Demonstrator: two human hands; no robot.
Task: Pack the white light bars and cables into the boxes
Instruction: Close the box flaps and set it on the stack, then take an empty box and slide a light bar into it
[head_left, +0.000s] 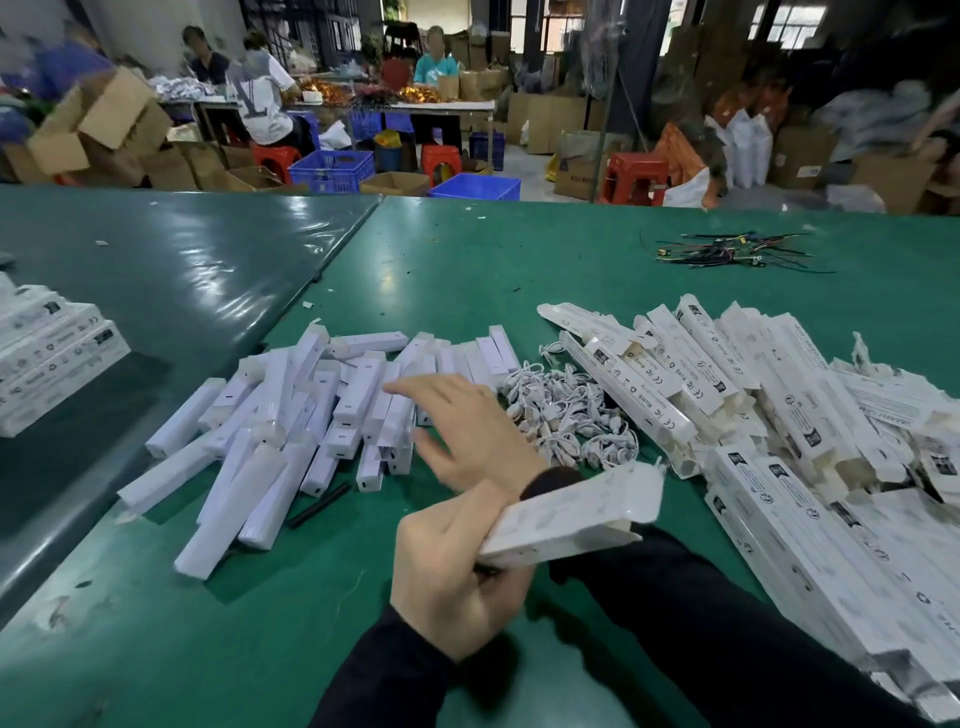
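A heap of white light bars (291, 421) lies on the green table, left of centre. Coiled white cables (566, 410) form a small pile to its right. Several long white boxes (753, 395) are heaped at the right. My left hand (452, 566) grips one open white box (571, 514) near its lower end, tilted up to the right. My right hand (462, 431) reaches across over the light bars with fingers spread and straight, holding nothing.
A stack of closed white boxes (47, 358) sits at the far left edge. A bundle of thin dark wires (727, 254) lies far right on the table (467, 270). A black stick (319, 505) lies by the bars. People work at tables behind.
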